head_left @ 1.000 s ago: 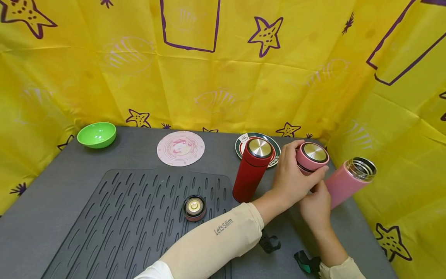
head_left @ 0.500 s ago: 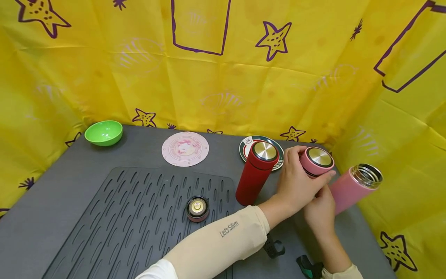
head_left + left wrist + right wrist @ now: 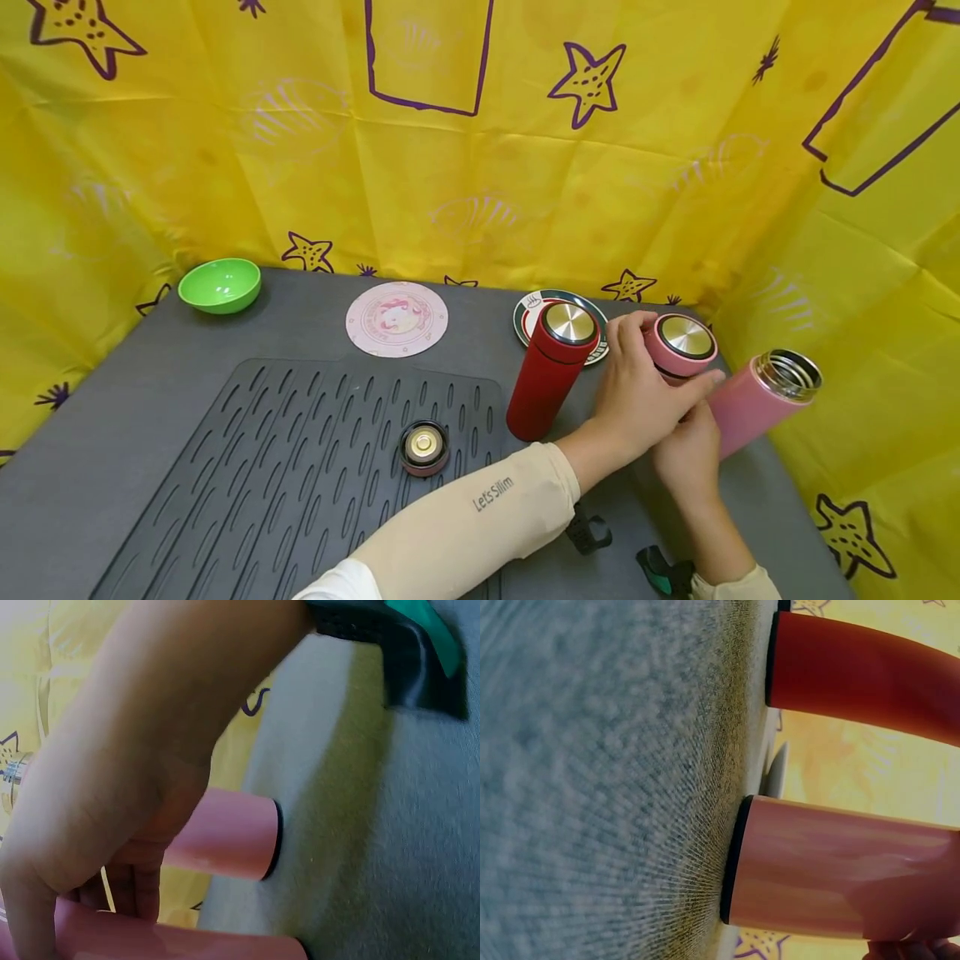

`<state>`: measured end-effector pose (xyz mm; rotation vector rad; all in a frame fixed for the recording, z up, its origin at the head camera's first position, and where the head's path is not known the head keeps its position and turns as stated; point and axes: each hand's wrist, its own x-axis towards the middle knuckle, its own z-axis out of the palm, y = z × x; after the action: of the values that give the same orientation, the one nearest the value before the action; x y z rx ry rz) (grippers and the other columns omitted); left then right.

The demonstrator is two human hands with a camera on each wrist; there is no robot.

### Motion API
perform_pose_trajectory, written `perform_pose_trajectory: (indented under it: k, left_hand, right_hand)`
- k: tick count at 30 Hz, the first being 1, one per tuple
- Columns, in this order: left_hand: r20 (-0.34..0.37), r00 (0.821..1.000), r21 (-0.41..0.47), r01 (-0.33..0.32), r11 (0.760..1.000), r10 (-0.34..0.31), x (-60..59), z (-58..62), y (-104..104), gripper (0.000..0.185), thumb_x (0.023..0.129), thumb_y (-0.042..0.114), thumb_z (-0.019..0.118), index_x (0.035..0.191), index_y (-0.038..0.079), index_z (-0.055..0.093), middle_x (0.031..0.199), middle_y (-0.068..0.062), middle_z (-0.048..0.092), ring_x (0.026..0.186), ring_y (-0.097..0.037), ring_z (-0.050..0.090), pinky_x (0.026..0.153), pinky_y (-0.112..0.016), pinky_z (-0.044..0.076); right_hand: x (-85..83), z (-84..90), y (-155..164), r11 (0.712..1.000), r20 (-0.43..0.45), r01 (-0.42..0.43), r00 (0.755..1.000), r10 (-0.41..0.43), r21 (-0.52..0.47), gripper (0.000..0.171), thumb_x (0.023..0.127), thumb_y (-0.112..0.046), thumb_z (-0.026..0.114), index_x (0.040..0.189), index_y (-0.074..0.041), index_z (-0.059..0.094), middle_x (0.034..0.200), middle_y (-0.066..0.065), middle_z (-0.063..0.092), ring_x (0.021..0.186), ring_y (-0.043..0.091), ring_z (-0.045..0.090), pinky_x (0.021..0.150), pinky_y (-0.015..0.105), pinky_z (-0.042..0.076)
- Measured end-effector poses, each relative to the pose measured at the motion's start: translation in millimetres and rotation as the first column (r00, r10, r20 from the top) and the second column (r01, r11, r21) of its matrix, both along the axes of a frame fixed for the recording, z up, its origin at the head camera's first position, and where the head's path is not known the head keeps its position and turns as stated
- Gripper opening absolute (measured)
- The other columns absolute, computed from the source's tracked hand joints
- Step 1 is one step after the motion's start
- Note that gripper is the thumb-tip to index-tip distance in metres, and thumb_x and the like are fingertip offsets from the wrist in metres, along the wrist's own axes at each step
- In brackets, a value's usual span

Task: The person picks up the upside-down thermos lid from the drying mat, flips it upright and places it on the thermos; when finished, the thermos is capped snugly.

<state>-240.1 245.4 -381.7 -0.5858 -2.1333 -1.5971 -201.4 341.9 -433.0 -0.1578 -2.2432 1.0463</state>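
Note:
Two pink vacuum flasks stand at the right of the table. On the nearer pink flask sits a pink lid with a brushed metal top. My left hand holds this flask around its lid end, thumb at the near side. Below it, my right hand grips the body, largely hidden in the head view; the left wrist view shows the right hand around the pink flask. Right of them, the other pink flask is lidless, its steel mouth showing. A red flask with its lid on stands to the left.
An upturned dark red lid lies on the grey ridged mat. Behind are a green bowl, a pink round mat and a patterned plate. A yellow curtain borders the table.
The head view has shifted a little, first toward the left, then stayed almost still. Both hands keep their hold on the nearer pink flask, with scarcely any visible movement.

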Motion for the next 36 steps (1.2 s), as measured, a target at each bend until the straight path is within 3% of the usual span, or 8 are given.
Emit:
perform_pose_trajectory:
  k: [6, 14, 18, 22, 29, 36]
  left_hand:
    - [-0.009, 0.999, -0.002, 0.046, 0.999, -0.046, -1.0, 2.5, -5.5, 0.079, 0.080, 0.032, 0.079, 0.142, 0.014, 0.032, 0.132, -0.001, 0.045, 0.117, -0.009, 0.047, 0.092, -0.017, 0.041]
    - [0.026, 0.995, -0.026, 0.093, 0.995, -0.092, -1.0, 3.9, -12.2, 0.081, 0.081, 0.038, 0.076, 0.144, 0.016, 0.030, 0.136, 0.002, 0.043, 0.117, -0.008, 0.046, 0.089, -0.018, 0.042]
    - [0.013, 0.998, -0.052, 0.056, 0.997, -0.056, -2.9, 6.8, -8.5, 0.087, 0.077, 0.047, 0.080, 0.141, 0.017, 0.030, 0.132, 0.002, 0.040, 0.114, -0.007, 0.047, 0.086, -0.014, 0.042]
    - [-0.004, 1.000, -0.094, 0.022, 0.995, -0.023, -3.3, 7.4, -7.3, 0.080, 0.079, 0.045, 0.079, 0.138, 0.017, 0.033, 0.126, 0.000, 0.042, 0.109, -0.008, 0.049, 0.083, -0.012, 0.041]
    - [0.011, 0.998, -0.069, 0.068, 0.995, -0.067, -1.1, 5.4, -9.9, 0.082, 0.081, 0.039, 0.075, 0.144, 0.015, 0.029, 0.133, 0.000, 0.046, 0.114, -0.008, 0.049, 0.088, -0.015, 0.042]
    - [0.009, 1.000, -0.082, -0.009, 0.997, 0.010, -2.7, 9.2, -4.8, 0.082, 0.074, 0.047, 0.082, 0.132, 0.015, 0.036, 0.122, 0.002, 0.043, 0.108, -0.006, 0.048, 0.082, -0.010, 0.039]
  right_hand:
    - [-0.7, 0.5, -1.6, 1.000, 0.002, -0.019, 1.000, 0.019, 0.001, 0.022, 0.081, 0.004, 0.069, 0.101, 0.005, 0.061, 0.090, 0.017, 0.063, 0.078, 0.006, 0.049, 0.070, 0.029, 0.039]
    - [-3.4, 0.1, -0.8, 0.998, -0.034, -0.063, 0.998, 0.062, -0.026, 0.021, 0.079, 0.008, 0.068, 0.098, 0.005, 0.061, 0.089, 0.011, 0.060, 0.080, 0.007, 0.050, 0.071, 0.029, 0.039]
    - [-1.4, 0.7, -0.2, 0.998, 0.003, -0.044, 0.999, 0.044, -0.035, 0.021, 0.079, 0.009, 0.064, 0.099, 0.003, 0.062, 0.086, 0.011, 0.061, 0.077, 0.005, 0.051, 0.069, 0.026, 0.040]
    - [0.1, 0.1, 0.1, 0.999, 0.026, -0.027, 0.999, 0.028, -0.026, 0.026, 0.079, 0.007, 0.066, 0.104, 0.004, 0.062, 0.089, 0.015, 0.063, 0.080, 0.002, 0.051, 0.072, 0.029, 0.040]
    - [-0.6, -2.8, 2.1, 0.999, -0.031, -0.042, 0.999, 0.042, -0.008, 0.025, 0.078, 0.009, 0.067, 0.102, 0.005, 0.060, 0.091, 0.012, 0.061, 0.081, 0.002, 0.049, 0.072, 0.031, 0.039]
    - [1.6, 1.1, 0.2, 1.000, 0.043, -0.021, 0.999, 0.022, -0.015, 0.026, 0.078, 0.007, 0.065, 0.103, 0.003, 0.062, 0.090, 0.015, 0.064, 0.079, 0.003, 0.051, 0.070, 0.027, 0.040]
